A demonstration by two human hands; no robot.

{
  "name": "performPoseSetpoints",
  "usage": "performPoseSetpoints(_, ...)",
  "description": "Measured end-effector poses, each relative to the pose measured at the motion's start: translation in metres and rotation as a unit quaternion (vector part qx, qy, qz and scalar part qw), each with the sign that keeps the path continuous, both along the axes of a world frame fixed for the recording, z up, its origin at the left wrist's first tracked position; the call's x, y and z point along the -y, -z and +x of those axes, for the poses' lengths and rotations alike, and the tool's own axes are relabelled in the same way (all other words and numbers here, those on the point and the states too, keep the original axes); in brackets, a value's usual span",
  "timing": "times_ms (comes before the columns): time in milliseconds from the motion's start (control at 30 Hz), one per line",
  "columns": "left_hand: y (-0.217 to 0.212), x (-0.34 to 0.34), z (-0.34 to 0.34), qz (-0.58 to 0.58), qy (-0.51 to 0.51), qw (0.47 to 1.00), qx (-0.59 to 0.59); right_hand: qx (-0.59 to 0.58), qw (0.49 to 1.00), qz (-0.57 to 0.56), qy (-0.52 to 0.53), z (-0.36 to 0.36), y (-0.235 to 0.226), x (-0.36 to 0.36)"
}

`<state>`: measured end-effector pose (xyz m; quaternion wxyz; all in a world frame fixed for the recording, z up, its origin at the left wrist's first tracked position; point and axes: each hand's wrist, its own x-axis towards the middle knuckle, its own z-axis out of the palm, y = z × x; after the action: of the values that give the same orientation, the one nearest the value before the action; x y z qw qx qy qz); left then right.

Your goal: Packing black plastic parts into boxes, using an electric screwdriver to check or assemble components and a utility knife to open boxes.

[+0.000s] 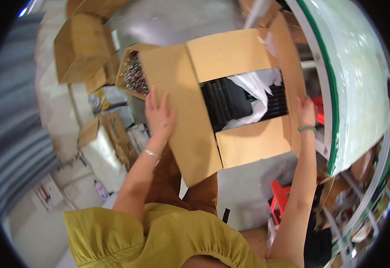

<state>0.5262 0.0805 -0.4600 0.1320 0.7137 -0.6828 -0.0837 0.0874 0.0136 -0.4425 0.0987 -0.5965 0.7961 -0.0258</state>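
A large cardboard box (253, 140) stands in front of me with its flaps folded out. Inside lie black ribbed parts (224, 100) and crumpled white plastic wrap (261, 105). My left hand (160, 117) rests on the outer edge of the wide left flap (183, 111), fingers spread. At the other side, my right hand (307, 112) is closed round the edge of the right flap (293, 67); its fingertips are partly hidden. A bracelet circles each wrist.
Left of the box is a smaller carton (134, 73) full of small multicoloured pieces. More cartons (81, 49) stand farther left. A green-edged, plastic-covered panel (356, 80) rises close on the right, and a red stool (279, 196) stands below my right forearm.
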Motion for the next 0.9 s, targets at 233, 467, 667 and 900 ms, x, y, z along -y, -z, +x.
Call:
performPoseSetpoints(233, 0.206, -0.029, 0.092, 0.229, -0.358, 0.818, -0.387, 0.140, 0.990, -0.034, -0.011, 0.042, 0.001, 0.033)
performPoseSetpoints(467, 0.098, 0.118, -0.061, 0.227, -0.283, 0.863, -0.353, 0.070, 0.995, 0.047, 0.050, 0.013, -0.017, 0.005)
performPoseSetpoints(667, 0.140, 0.207, 0.003, 0.093, -0.143, 0.932, -0.319, 0.065, 0.997, 0.017, 0.036, 0.021, -0.008, 0.005)
performPoseSetpoints(900, 0.140, 0.202, 0.031, 0.152, -0.047, 0.941, -0.299, -0.025, 0.999, 0.045, -0.006, 0.038, -0.015, -0.002)
